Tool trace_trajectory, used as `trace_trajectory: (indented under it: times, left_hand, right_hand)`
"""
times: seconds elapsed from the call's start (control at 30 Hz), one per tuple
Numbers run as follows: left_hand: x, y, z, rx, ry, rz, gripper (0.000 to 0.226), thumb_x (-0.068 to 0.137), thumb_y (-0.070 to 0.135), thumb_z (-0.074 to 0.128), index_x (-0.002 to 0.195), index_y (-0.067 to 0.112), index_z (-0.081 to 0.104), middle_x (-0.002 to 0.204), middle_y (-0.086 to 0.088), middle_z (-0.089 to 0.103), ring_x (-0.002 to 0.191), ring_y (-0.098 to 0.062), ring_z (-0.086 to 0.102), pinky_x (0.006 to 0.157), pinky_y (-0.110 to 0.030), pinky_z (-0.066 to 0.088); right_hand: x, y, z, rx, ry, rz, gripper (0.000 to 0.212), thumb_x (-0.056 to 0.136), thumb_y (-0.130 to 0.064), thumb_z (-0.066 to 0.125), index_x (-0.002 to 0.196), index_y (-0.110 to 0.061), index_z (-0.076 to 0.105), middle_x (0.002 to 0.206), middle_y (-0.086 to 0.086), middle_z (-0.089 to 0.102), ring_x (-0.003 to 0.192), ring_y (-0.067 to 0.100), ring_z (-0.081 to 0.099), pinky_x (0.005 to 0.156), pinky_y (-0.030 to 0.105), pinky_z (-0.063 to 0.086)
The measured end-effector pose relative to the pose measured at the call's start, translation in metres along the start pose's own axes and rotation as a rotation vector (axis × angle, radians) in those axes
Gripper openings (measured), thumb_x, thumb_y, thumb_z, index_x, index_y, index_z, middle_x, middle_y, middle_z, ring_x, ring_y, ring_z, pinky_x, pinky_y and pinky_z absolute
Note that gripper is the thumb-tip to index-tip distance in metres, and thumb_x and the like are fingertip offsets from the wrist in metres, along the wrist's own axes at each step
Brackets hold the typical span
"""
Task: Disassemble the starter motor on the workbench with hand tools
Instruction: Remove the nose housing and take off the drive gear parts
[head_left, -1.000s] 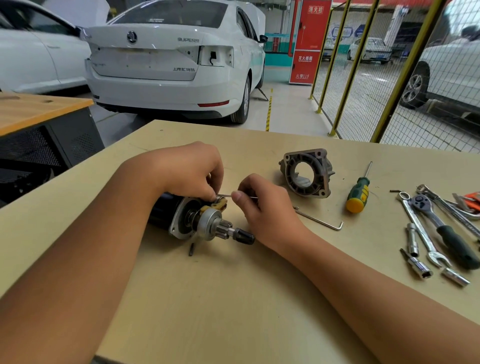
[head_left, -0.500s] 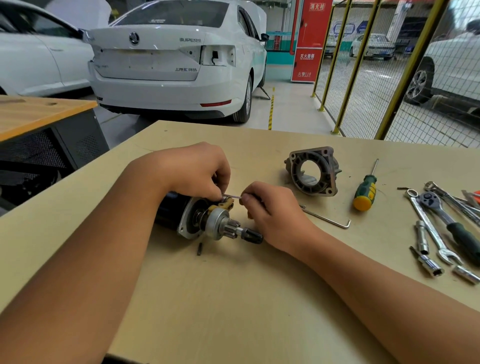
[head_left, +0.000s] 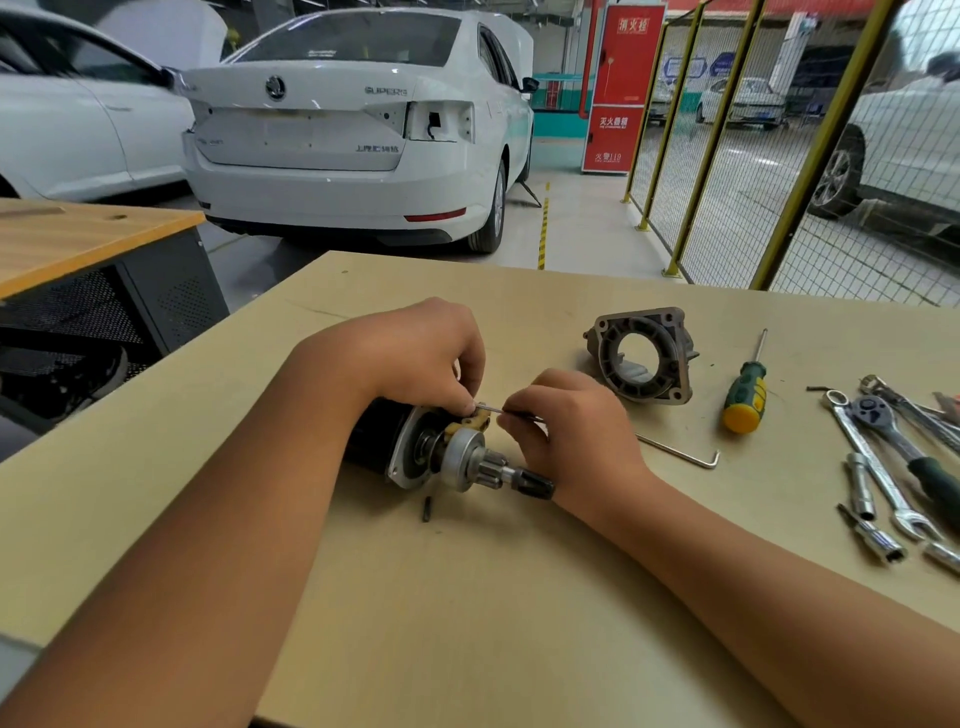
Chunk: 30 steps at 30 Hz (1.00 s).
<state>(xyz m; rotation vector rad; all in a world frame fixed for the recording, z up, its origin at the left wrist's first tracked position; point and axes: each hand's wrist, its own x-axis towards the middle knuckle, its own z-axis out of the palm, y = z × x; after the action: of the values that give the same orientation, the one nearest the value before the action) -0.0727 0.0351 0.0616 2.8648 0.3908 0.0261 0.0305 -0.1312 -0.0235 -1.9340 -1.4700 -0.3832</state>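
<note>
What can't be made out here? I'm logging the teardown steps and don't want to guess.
All head view:
- Thin pin tip: hidden under the left hand fingertips.
- Starter motor rear body: covered by the left forearm.
- Right hand grip: fingers curl away from the camera.
- Wrenches: cut off at the right edge.
- Small dark part: too small to identify.

head-worn view, looking forward and down, workbench close

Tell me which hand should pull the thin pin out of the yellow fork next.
The right hand: it already pinches the pin and has bare bench behind it. The left hand rests on the motor, so it looks better used steadying it.
</note>
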Motion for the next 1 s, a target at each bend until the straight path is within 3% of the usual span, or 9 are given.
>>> trace_trajectory:
  times: [0.2, 0.4, 0.57, 0.77, 1.0]
  left_hand:
    - [-0.002, -0.012, -0.002, -0.174, 0.014, 0.027, 0.011, 0.086, 0.018, 0.077, 0.083, 0.029, 0.08, 0.083, 0.015, 0.075, 0.083, -0.002, 0.071, 0.082, -0.035, 0.061]
    - [-0.002, -0.039, 0.001, -0.405, -0.062, 0.004, 0.011, 0.096, 0.025, 0.073, 0.104, 0.028, 0.081, 0.098, 0.009, 0.079, 0.096, -0.009, 0.073, 0.086, -0.025, 0.057]
    - [0.001, -0.048, 0.004, -0.438, -0.115, -0.024, 0.018, 0.098, 0.031, 0.07, 0.114, 0.028, 0.08, 0.106, 0.011, 0.079, 0.101, -0.003, 0.072, 0.088, -0.018, 0.049]
    - [0.004, -0.046, 0.007, -0.46, -0.115, -0.005, 0.016, 0.095, 0.029, 0.074, 0.11, 0.027, 0.081, 0.1, 0.011, 0.08, 0.094, 0.001, 0.072, 0.079, -0.012, 0.048]
    - [0.005, -0.035, 0.009, -0.418, -0.106, -0.031, 0.014, 0.098, 0.031, 0.07, 0.102, 0.028, 0.083, 0.098, 0.011, 0.08, 0.096, -0.01, 0.074, 0.095, -0.033, 0.056]
  right_hand:
    - [0.018, -0.001, -0.014, 0.057, -0.112, -0.015, 0.013, 0.091, -0.026, 0.073, 0.088, -0.013, 0.074, 0.079, -0.001, 0.064, 0.073, 0.015, 0.055, 0.068, 0.032, 0.046]
    - [0.022, -0.006, -0.011, 0.036, -0.216, 0.049, 0.028, 0.101, -0.028, 0.057, 0.09, -0.008, 0.072, 0.077, -0.004, 0.064, 0.073, 0.017, 0.053, 0.066, 0.033, 0.034]
    - [0.023, -0.007, -0.015, -0.062, -0.205, 0.12, 0.016, 0.096, -0.036, 0.064, 0.095, -0.022, 0.072, 0.09, -0.005, 0.07, 0.084, 0.017, 0.061, 0.077, 0.038, 0.051]
    - [0.019, -0.011, -0.017, -0.056, -0.216, 0.135, 0.01, 0.092, -0.036, 0.069, 0.091, -0.025, 0.069, 0.088, -0.007, 0.068, 0.083, 0.017, 0.062, 0.076, 0.041, 0.054]
    - [-0.001, -0.003, -0.016, 0.076, -0.15, 0.169, 0.013, 0.093, -0.035, 0.066, 0.092, -0.023, 0.072, 0.08, -0.007, 0.067, 0.076, 0.014, 0.06, 0.071, 0.041, 0.053]
